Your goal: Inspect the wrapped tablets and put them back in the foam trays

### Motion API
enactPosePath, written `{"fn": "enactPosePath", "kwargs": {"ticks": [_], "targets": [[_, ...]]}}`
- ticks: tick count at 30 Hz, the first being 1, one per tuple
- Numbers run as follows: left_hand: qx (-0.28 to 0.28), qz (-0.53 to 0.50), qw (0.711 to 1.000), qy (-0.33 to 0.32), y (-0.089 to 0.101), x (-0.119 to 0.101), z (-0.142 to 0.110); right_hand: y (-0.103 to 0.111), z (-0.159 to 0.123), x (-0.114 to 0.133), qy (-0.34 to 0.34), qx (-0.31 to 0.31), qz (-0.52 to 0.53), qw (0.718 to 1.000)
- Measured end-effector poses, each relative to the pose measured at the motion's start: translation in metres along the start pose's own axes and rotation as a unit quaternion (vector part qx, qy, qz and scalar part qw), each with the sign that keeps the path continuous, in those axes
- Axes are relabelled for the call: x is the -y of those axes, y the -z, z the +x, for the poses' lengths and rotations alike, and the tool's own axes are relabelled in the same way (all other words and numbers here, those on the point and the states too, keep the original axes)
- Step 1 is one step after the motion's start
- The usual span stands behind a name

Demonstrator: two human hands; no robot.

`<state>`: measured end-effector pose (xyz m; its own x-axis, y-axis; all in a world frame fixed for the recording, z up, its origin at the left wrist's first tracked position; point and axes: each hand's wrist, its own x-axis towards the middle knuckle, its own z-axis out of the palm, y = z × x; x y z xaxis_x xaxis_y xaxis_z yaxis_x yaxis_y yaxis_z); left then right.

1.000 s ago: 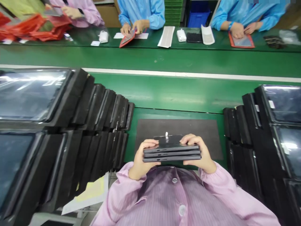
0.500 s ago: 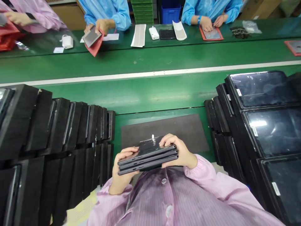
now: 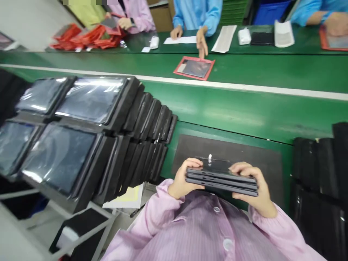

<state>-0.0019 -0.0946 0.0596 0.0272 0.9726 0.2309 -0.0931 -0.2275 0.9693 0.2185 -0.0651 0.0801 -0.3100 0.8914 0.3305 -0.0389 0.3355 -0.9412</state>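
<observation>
Between my two hands is a small stack of dark tablets, lying flat one on another, their edges facing me and a glossy screen on top. My left hand is closed on the stack's left end, thumb and fingers above and below. At the right end my right hand grips the same stack in the same way. The stack is held above the near edge of a dark grey mat in front of my body.
Tall stacks of tablets in black foam trays stand on my left, and more black foam trays on my right. Across the green bench, co-workers handle tablets; a red-edged pouch with a tablet lies before one. Red pouches are heaped at far left.
My view has swung left, so the left stacks show more fully. Both hands still hold the tablet stack, now more level. A co-worker opposite has put the red pouch down on the bench.
</observation>
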Motion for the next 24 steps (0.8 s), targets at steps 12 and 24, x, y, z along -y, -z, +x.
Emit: {"fn": "enactPosePath", "kwargs": {"ticks": [12, 24], "targets": [[-0.126, -0.016, 0.982, 0.138, -0.012, 0.056, 0.005, 0.010, -0.018, -0.057, -0.185, -0.016, -0.109, 0.977], [-0.135, 0.006, 0.990, -0.030, -0.036, 0.031, 0.018, 0.023, -0.044, -0.056, -0.168, -0.091, -0.039, 0.981]]}}
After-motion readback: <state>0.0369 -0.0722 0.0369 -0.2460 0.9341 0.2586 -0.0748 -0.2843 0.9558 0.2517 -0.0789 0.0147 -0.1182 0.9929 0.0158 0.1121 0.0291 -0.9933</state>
